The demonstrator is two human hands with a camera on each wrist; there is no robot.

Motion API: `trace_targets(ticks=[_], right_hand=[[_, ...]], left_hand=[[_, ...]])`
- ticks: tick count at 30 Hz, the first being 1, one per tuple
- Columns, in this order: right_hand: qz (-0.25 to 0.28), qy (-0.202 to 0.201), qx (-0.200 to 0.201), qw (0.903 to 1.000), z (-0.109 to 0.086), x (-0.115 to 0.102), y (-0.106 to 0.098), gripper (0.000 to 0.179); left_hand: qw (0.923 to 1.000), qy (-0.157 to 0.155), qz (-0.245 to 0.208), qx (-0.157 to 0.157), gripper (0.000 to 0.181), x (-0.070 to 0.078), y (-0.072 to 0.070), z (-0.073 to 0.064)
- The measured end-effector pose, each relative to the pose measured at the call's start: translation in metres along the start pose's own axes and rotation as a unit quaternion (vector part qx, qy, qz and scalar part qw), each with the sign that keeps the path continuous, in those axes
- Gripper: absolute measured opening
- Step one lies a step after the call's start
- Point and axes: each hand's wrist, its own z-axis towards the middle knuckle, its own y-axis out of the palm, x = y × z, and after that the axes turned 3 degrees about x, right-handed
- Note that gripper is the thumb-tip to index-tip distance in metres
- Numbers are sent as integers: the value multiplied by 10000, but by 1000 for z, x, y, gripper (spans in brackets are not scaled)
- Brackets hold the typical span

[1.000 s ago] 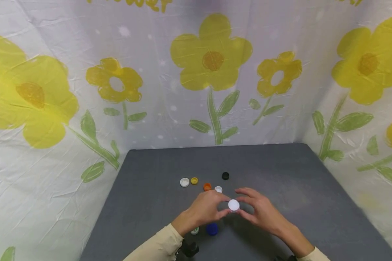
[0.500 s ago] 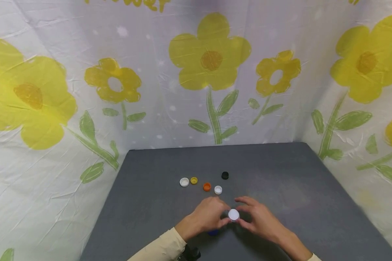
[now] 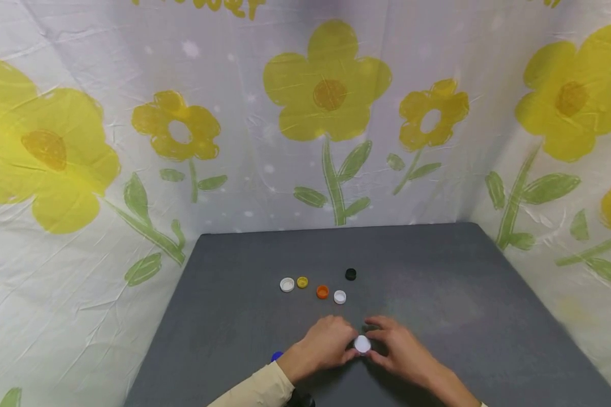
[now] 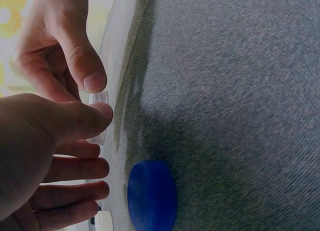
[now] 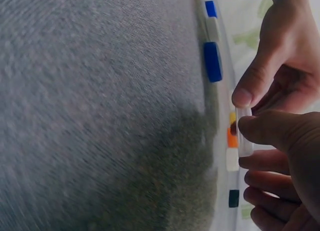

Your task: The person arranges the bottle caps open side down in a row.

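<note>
A small round cap (image 3: 362, 345), white on top in the head view and clear-sided in the wrist views, sits between both hands. My left hand (image 3: 327, 342) pinches it from the left with thumb and forefinger. From the right, my right hand (image 3: 404, 350) pinches its other side. In the left wrist view, both thumbs lie along the cap's clear rim (image 4: 98, 97), and the other left fingers extend loosely below. It appears held just over the table. A large blue cap (image 4: 152, 196) lies near the left hand; the left arm hides it in the head view.
On the dark grey table (image 3: 244, 328), beyond the hands, are a white cap (image 3: 340, 297), an orange cap (image 3: 322, 291), a yellow cap (image 3: 302, 282), a larger white cap (image 3: 287, 285) and a black cap (image 3: 351, 274). Another blue cap (image 3: 277, 356) shows beside the left forearm.
Both hands have moved toward the person, carrying the clear-sided cap. The left arm now covers the large blue cap, and another blue one has come into sight. The far caps have stayed put.
</note>
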Motion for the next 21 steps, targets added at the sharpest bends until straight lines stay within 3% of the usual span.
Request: trace_targets(ticks=[8,15,21], right_hand=[[91,136,-232,9996,-3,-4,5,25],[24,263,-323,9991,-4,-6,8,24],[-57,252,-441,9987,-3,-7,12,24]], left_hand=[[10000,-16,88,-19,20,4,3,-3],[9982,-19,578,184,25,9,3,-5],[9974,-133,706,-53,27,12,7,-5]])
